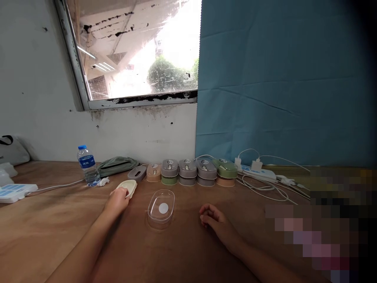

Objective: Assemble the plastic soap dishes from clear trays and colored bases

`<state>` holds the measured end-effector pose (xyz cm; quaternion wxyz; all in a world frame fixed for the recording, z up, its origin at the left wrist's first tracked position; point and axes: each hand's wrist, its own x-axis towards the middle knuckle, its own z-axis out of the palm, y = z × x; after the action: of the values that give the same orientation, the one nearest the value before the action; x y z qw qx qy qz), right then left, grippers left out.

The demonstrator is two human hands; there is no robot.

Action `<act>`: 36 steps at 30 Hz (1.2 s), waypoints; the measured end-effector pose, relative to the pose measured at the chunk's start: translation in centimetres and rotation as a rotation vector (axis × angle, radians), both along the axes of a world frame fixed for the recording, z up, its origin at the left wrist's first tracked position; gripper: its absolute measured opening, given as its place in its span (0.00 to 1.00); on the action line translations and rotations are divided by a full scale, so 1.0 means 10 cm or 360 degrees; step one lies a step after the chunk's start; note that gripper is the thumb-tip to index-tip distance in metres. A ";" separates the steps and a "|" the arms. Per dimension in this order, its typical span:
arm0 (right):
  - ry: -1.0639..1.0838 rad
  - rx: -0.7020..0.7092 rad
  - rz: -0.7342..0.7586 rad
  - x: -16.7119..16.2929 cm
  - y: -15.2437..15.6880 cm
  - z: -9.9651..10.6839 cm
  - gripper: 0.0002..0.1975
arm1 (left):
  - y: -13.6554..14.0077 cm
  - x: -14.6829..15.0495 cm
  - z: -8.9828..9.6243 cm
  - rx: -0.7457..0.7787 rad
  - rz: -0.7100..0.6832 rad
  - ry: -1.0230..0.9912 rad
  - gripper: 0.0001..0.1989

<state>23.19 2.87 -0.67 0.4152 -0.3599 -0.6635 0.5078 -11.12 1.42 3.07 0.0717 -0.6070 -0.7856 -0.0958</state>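
Note:
My left hand (118, 197) is closed on the near edge of a cream oval plastic lid or shallow tray (132, 186), and the hand covers part of it. To the right of that hand, a clear oval plastic container (156, 218) with a round white disc or sticker (163, 208) rests on the table. My right hand (213, 220) is low over the table, right of the clear container, its fingers loosely curled and apart from the thumb, with nothing seen in them.
Along the wall stand several stacked oval boxes (187, 169) in grey, green and peach. Left of them are a grey oval piece (137, 173), a green pouch (118, 166) and a water bottle (87, 167). Power strips (259, 172) with white cables lie at both sides.

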 end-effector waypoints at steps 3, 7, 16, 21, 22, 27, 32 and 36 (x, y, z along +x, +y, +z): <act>-0.0127 0.0364 -0.0045 -0.02 -0.07 0.01 0.11 | -0.05 0.32 0.05 0.0318 -0.0323 -0.0028 0.11; -0.0383 0.0959 -0.0076 -0.02 -0.21 0.08 0.22 | -0.25 0.94 -0.02 0.0616 -0.1019 -0.0091 0.11; -0.0838 0.1204 0.0005 -0.04 -0.24 0.17 0.13 | -0.47 1.37 -0.11 0.0594 -0.1604 -0.0095 0.10; -0.0785 0.1031 -0.0080 -0.03 -0.18 0.10 0.11 | -0.39 1.29 -0.20 0.0681 -0.1233 -0.0419 0.24; -0.0792 0.1008 -0.0134 -0.02 -0.17 0.09 0.11 | -0.37 1.26 -0.22 0.0712 -0.1105 -0.0471 0.28; -0.0748 0.0866 -0.0315 0.02 -0.11 0.07 0.10 | -0.28 1.07 -0.17 0.0167 -0.0919 -0.0558 0.13; -0.0711 0.0803 -0.0312 0.02 -0.10 0.07 0.11 | -0.24 0.71 0.01 -0.0198 -0.0560 -0.0472 0.06; -0.0657 0.0758 -0.0284 0.01 -0.12 0.08 0.11 | -0.19 0.26 0.09 -0.0258 -0.0215 -0.0240 0.05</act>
<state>23.30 1.70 0.12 0.3874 -0.4048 -0.7995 0.2163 -8.53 -0.53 3.95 -0.0436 -0.6535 -0.7512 -0.0820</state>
